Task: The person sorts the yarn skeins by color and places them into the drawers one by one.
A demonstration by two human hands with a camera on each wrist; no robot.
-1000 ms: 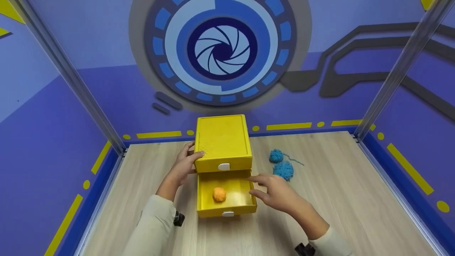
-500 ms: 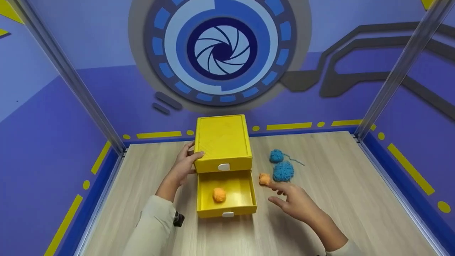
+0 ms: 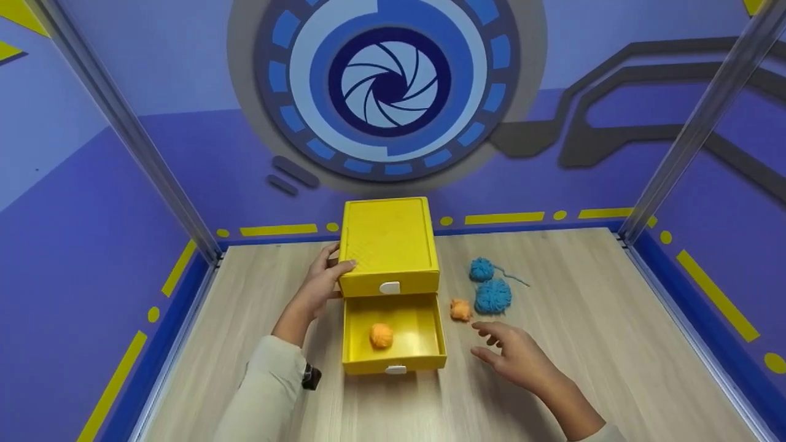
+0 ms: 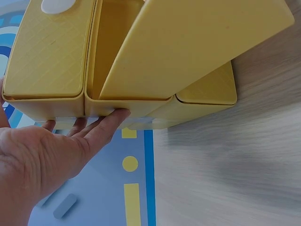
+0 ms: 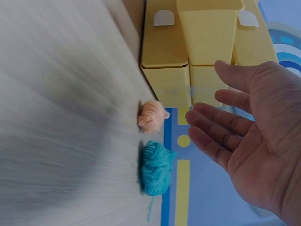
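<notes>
A yellow drawer unit (image 3: 390,236) stands on the table, its middle drawer (image 3: 424,334) pulled out. In that drawer lies an orange yarn ball (image 3: 381,336). My left hand (image 3: 319,285) holds the unit's left side, thumb over the top's front corner; the left wrist view shows several fingers (image 4: 101,129) laid along the side wall. To the right of the drawer, my right hand (image 3: 519,356) hovers with loosely bent fingers and nothing in them. Just beyond its fingertips sits a second orange yarn ball (image 3: 460,310), beside a larger blue yarn ball (image 3: 493,296).
Behind the larger blue ball is a smaller blue yarn ball (image 3: 481,269) trailing a loose strand (image 3: 513,277). The wooden table (image 3: 614,344) meets blue-purple printed walls (image 3: 184,159) at the back and both sides. White tabs mark the drawer fronts.
My right hand has moved from the drawer's right rim out to the right and slightly nearer, uncovering the second orange yarn ball. The left hand keeps its hold on the unit.
</notes>
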